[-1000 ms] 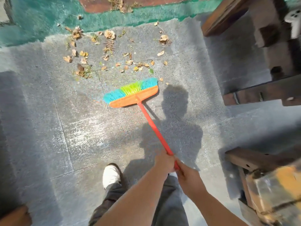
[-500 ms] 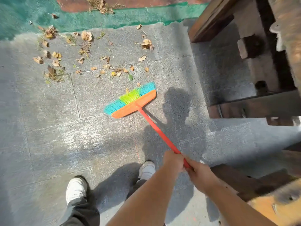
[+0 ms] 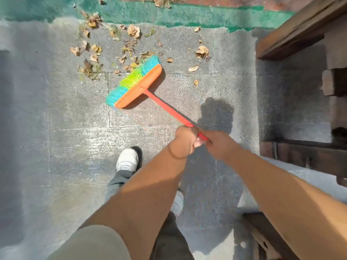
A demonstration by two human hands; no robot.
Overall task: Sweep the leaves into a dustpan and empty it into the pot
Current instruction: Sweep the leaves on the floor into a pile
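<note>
We hold the broom with a two-handed grip: the left hand is wrapped around the red handle just ahead of the right hand, which closes around the handle's near end, the two hands touching. From there the handle runs forward and to the left down to the orange broom head, whose blue and green bristles rest on the stone floor at the near edge of the leaves. We judge the broom light and its handle stiff, so a grip at the end gives reach, while sliding one hand further down would give more control. The bristles look soft and springy, so light pressure should do. The leaves appear dry, curled and very light, scattered between the bristles and the green strip; we expect them to crumble or skip away under fast strokes, so short, slow strokes suit them. No dustpan or pot is in view.
</note>
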